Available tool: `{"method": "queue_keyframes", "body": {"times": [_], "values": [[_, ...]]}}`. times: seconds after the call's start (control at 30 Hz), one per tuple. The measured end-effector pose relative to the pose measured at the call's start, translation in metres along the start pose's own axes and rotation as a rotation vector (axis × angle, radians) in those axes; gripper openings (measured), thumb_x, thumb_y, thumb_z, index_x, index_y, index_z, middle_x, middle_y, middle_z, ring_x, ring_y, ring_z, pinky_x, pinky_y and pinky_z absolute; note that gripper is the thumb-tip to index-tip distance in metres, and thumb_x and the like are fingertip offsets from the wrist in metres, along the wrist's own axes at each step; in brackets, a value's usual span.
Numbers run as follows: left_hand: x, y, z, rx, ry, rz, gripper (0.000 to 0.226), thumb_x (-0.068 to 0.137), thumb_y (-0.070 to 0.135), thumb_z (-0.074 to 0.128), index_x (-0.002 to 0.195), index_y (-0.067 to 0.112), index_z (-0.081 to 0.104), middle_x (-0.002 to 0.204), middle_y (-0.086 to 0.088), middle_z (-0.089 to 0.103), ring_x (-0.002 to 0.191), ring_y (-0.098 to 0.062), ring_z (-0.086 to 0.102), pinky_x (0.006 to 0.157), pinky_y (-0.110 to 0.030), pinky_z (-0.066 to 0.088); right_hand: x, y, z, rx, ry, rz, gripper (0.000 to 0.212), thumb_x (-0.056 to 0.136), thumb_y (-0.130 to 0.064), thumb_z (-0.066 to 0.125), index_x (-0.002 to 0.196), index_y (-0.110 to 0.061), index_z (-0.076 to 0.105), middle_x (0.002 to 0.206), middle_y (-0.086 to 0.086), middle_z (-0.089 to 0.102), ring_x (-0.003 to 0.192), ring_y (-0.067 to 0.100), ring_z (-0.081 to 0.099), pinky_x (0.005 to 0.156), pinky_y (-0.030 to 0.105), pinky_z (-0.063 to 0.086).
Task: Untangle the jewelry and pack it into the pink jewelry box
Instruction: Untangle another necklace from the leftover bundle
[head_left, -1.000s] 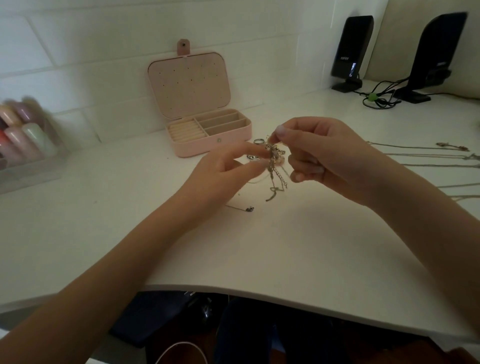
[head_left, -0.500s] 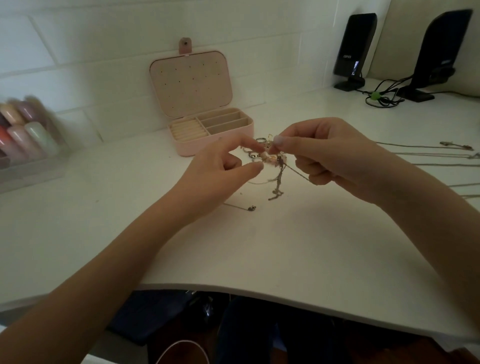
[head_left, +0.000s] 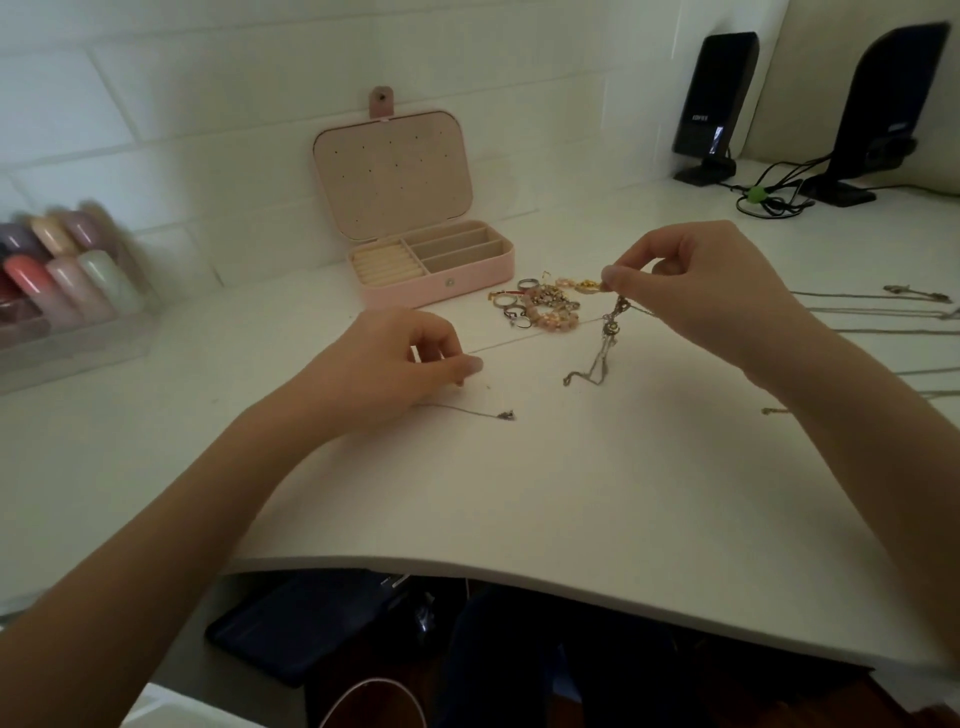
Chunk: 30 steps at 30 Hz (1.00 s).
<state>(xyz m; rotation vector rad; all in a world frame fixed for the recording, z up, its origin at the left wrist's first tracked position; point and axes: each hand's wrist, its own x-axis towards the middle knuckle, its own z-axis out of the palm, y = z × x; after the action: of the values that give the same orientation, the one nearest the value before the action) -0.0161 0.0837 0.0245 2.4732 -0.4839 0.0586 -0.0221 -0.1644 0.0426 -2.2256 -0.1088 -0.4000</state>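
Right hand pinching tangled chain, dangling at 3 o'clock of ring pile; left hand pinching thin strand on surface; easing gently, never yanking; pink jewelry box waiting open at 12.

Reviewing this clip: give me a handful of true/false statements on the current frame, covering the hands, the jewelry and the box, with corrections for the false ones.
1. The pink jewelry box stands open, its lid upright. True.
2. The right hand pinches a tangled chain that hangs down toward the table. True.
3. The left hand holds the same tangle beside the right hand. False: it is down near the table, apart from the tangle, its fingertips closed on a thin chain.
4. The box's compartments are full of rings. False: they look empty; a pile of rings and beads lies on the table in front of the box.
5. Two dark speakers stand at the far right. True.
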Motion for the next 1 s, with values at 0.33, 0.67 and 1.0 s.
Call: {"method": "queue_keyframes", "body": {"times": [0.33,0.67,1.0], "values": [[-0.025,-0.012,-0.03,-0.119,-0.031,-0.291,0.023,0.091,0.032,0.062,0.079,0.016,0.073,0.052,0.006,0.061,0.043,-0.007,0.053,0.043,-0.014,0.041,-0.001,0.002,-0.006,0.025,-0.055,0.117,0.015,0.087,-0.031,0.068,0.08,-0.019,0.074,0.04,-0.01,0.04,0.038,0.008,0.033,0.045,0.02,0.027],[-0.033,-0.02,-0.045,-0.077,0.052,-0.301,0.018,0.089,0.037,0.064,0.082,0.028,0.077,0.079,0.015,0.073,0.078,0.004,0.062,0.07,-0.011,0.044,-0.015,-0.018,-0.003,0.294,-0.433,0.06,0.016,0.09,-0.024,0.064,0.083,-0.012,0.073,0.05,-0.005,0.028,0.045,0.01,0.023,0.042,0.02,0.02],[-0.006,0.052,0.016,-0.489,-0.063,0.094,0.012,0.083,0.011,0.072,0.091,0.019,0.071,0.091,-0.001,0.074,0.085,-0.004,0.068,0.084,-0.019,0.053,-0.017,-0.019,0.0,0.423,-0.486,0.029,0.02,0.092,-0.024,0.06,0.087,-0.007,0.07,0.051,-0.004,0.032,0.047,0.011,0.03,0.043,0.019,0.026]]}}
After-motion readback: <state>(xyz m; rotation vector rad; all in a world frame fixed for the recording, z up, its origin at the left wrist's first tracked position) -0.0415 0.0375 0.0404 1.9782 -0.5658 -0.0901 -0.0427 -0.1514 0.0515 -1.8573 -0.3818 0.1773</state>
